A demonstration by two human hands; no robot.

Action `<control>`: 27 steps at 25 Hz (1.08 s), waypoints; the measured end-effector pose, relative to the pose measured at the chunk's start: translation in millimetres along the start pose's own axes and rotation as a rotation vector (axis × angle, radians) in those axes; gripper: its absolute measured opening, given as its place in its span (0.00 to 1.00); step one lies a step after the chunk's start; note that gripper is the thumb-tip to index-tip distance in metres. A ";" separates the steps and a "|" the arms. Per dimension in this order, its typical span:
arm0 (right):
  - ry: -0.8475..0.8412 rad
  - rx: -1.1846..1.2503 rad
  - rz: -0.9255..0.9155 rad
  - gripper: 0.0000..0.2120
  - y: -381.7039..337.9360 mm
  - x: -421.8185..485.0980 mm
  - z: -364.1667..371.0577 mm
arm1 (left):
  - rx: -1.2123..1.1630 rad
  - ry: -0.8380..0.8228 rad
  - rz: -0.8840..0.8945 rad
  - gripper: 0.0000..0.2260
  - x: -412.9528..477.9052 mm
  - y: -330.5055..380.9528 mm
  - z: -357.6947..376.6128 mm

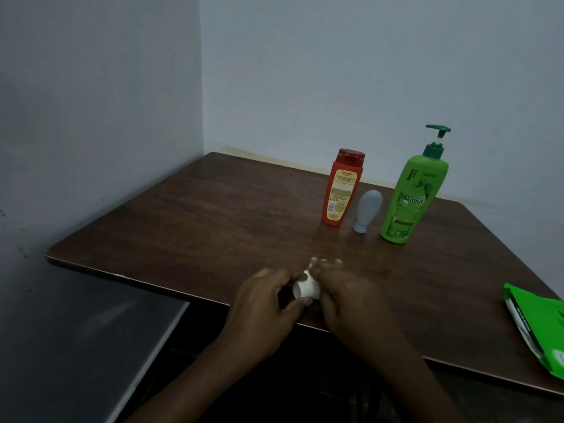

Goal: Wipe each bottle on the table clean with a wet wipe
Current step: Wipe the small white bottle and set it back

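The left hand (262, 300) is gripping a small bottle (306, 289) steady over the counter (213, 209) edge while the right hand (345, 297) is closing round it, probably wiping.

An orange-red bottle (341, 187), grey bottle (367, 210), green pump bottle (412, 193), green packet (540, 325), brown wood-grain table (213, 215).

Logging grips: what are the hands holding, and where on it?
A small white bottle: left hand grips its near end, right hand wraps its far part.
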State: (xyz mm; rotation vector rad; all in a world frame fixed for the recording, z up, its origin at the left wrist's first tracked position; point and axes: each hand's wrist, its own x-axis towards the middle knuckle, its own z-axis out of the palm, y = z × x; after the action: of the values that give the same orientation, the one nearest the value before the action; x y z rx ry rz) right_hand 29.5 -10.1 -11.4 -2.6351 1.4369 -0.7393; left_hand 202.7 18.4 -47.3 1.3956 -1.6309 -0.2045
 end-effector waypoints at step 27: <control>0.095 -0.053 -0.052 0.20 6.0 -12.4 3.9 | 0.025 -0.090 0.103 0.09 0.7 0.3 1.5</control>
State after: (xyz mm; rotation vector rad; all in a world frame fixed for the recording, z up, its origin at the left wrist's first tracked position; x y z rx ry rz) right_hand 20.9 -4.2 -21.2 -2.7217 1.4345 -0.8542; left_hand 201.5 17.2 -47.5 1.3337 -1.7809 -0.1894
